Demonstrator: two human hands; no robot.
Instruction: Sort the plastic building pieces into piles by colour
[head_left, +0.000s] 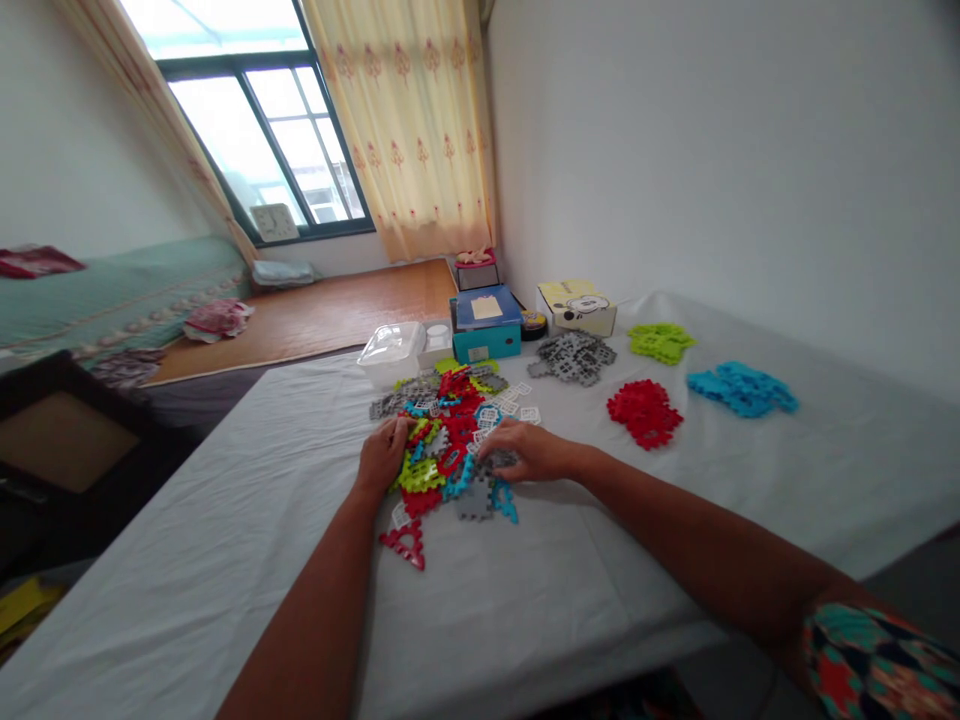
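Note:
A mixed heap of toothed plastic building pieces (459,415) in red, lime green, blue, grey and white lies on the cloth-covered table. My left hand (385,455) rests at the heap's left edge with its fingers curled in beside lime and red pieces; what they grip, if anything, is hidden. Over the heap's right side, my right hand (529,450) reaches in with thumb and fingers apart, close around grey pieces. A grey square piece (475,500) lies just below it. Nearest me is a red triangular piece (406,545).
Sorted piles stand to the right: grey (574,357), red (645,412), lime green (661,342) and blue (742,388). Behind the heap are a clear plastic tub (391,348), a blue box (486,325) and a yellow-and-white box (577,306). A white wall (712,150) borders the table's far right.

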